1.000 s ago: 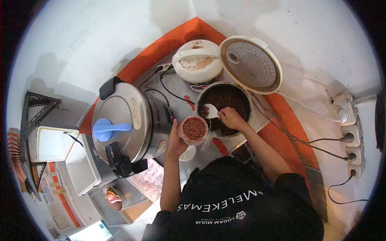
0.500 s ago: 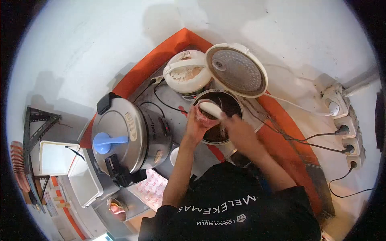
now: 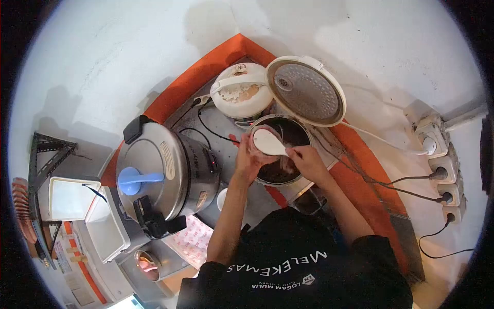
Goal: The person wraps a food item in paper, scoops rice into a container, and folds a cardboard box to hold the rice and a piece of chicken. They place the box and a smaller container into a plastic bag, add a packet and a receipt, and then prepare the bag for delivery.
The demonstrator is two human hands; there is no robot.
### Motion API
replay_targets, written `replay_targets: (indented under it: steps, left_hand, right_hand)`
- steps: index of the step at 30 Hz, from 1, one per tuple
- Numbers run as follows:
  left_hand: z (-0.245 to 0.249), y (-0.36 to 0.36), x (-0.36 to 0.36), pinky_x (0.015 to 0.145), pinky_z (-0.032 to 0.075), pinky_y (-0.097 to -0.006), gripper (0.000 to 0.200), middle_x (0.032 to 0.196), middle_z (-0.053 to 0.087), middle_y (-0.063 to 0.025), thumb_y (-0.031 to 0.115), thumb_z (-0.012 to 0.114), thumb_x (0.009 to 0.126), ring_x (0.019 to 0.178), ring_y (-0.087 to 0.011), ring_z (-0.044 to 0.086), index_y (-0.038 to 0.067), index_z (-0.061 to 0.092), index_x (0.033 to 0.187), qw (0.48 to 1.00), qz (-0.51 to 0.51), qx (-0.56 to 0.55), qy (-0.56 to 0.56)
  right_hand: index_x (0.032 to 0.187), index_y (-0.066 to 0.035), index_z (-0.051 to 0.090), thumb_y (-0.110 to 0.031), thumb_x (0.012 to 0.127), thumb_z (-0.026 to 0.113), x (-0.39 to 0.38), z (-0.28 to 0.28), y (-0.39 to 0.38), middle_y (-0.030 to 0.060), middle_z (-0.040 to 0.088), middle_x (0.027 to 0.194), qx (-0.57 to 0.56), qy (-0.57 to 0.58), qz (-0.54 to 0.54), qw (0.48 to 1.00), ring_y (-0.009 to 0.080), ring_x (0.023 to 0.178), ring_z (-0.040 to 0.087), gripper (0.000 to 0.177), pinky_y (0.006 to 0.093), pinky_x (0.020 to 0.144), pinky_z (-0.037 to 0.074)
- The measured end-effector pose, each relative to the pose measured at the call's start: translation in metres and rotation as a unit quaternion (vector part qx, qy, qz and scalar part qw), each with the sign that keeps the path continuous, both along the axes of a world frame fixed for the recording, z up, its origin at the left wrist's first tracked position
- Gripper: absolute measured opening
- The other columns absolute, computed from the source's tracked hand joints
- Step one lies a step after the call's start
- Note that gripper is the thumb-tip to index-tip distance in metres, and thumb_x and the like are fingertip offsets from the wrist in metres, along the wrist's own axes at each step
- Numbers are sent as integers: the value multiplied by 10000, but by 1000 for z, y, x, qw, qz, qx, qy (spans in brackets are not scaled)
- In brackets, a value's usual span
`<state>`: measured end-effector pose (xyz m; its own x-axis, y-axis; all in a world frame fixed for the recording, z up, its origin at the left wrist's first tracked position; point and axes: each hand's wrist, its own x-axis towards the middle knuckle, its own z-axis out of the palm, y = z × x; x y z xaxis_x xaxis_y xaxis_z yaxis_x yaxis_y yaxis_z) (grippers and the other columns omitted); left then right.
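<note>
My right hand [image 3: 310, 165] grips the handle of a white rice paddle [image 3: 267, 142], with its broad head over my left hand. Curled around a pinkish, thin wrapper is my left hand [image 3: 247, 165]; the paddle head covers most of the wrapper and whatever is in it. Both hands are above the near left part of an open rice cooker [image 3: 280, 180], whose pot has a dark inside. Its round lid [image 3: 307, 91] stands raised behind it.
A closed white rice cooker [image 3: 243, 95] stands behind. At left are a large steel cooker [image 3: 154, 165] with a blue scoop [image 3: 139, 178] on top, pink-printed papers [image 3: 190, 238], a white bin [image 3: 107, 226] and a cup [image 3: 148, 265]. Cables run to wall sockets [image 3: 435, 144] at right.
The paddle head has turned its face up over the wrapper and now hides its opening. My right hand has moved slightly right and is less blurred.
</note>
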<state>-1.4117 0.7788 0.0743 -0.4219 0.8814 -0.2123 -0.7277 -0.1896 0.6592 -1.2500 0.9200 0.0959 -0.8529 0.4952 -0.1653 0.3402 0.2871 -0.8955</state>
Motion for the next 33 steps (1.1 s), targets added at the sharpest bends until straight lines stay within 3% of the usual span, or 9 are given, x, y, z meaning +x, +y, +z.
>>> replay_targets:
  steps: [8, 11, 13, 15, 18, 21, 25, 28, 33]
  left_hand:
    - [-14, -2, 3, 1043, 506, -454, 622, 1375, 575, -129, 536, 223, 1074, 1244, -285, 589, 82, 463, 1424, 998, 53, -25, -18]
    - [-10, -10, -4, 1070, 482, -472, 574, 1368, 582, -137, 472, 236, 1087, 1250, -297, 583, 67, 472, 1417, 997, 78, -1, -17]
    - [-4, -31, -11, 1084, 467, -482, 540, 1367, 586, -139, 427, 252, 1091, 1255, -302, 579, 59, 479, 1414, 994, 103, -7, -19]
    - [3, -55, -15, 1096, 453, -489, 524, 1393, 569, -143, 409, 285, 1086, 1273, -308, 564, 52, 489, 1411, 992, 124, -1, 0]
    - [13, -108, -21, 1122, 424, -492, 553, 1418, 553, -144, 432, 292, 1087, 1297, -313, 545, 38, 489, 1421, 991, 135, 4, 3]
    - [21, -161, -13, 1068, 474, -519, 530, 1396, 563, -160, 436, 333, 1071, 1257, -332, 575, 64, 484, 1417, 977, 198, -71, -32]
    - [15, -234, 17, 1078, 469, -533, 539, 1399, 557, -174, 438, 339, 1069, 1265, -339, 572, 54, 481, 1420, 962, 256, -75, -60]
    - [15, -261, 41, 1086, 467, -543, 565, 1392, 561, -201, 444, 320, 1074, 1275, -357, 567, 27, 480, 1421, 950, 292, -21, -111]
    - [-4, -293, 71, 1098, 453, -552, 585, 1398, 551, -214, 468, 322, 1066, 1282, -365, 558, 33, 470, 1428, 938, 327, 11, -115]
  right_hand:
    - [895, 40, 687, -329, 1008, 553, -4, 17, 8, 183, 640, 707, -13, -24, 32, 999, 229, 613, 581, 408, 398, 661, 485]
    - [931, 42, 670, -344, 1016, 547, 6, 18, 32, 199, 644, 748, 26, 75, 19, 997, 267, 682, 630, 413, 417, 693, 491]
    - [1010, 31, 633, -327, 1011, 572, 14, 117, 34, 210, 651, 779, 240, 20, -46, 969, 347, 789, 670, 363, 460, 749, 492]
    - [1121, 36, 568, -292, 1005, 591, 14, 156, 51, 247, 648, 982, 243, -47, -118, 962, 402, 986, 645, 349, 472, 849, 483]
    - [1227, 50, 484, -254, 999, 601, 10, 145, 90, 263, 547, 1238, 407, 9, -111, 907, 428, 1128, 581, 398, 459, 926, 473]
    - [1271, 64, 445, -212, 999, 591, -2, 107, 100, 258, 451, 1316, 407, 76, -64, 908, 420, 1195, 529, 414, 440, 989, 454]
    - [1280, 36, 469, -143, 911, 676, 7, 104, 29, 211, 489, 1233, 239, 53, -61, 968, 377, 1164, 529, 460, 415, 1041, 423]
    - [1137, 23, 525, -115, 734, 788, 18, 51, -13, 193, 514, 1181, 325, 12, 148, 934, 385, 1152, 497, 501, 472, 990, 419]
    - [1111, 37, 537, -218, 798, 775, 21, -8, -54, 218, 509, 1196, 344, -40, 263, 900, 405, 1136, 491, 469, 480, 958, 418]
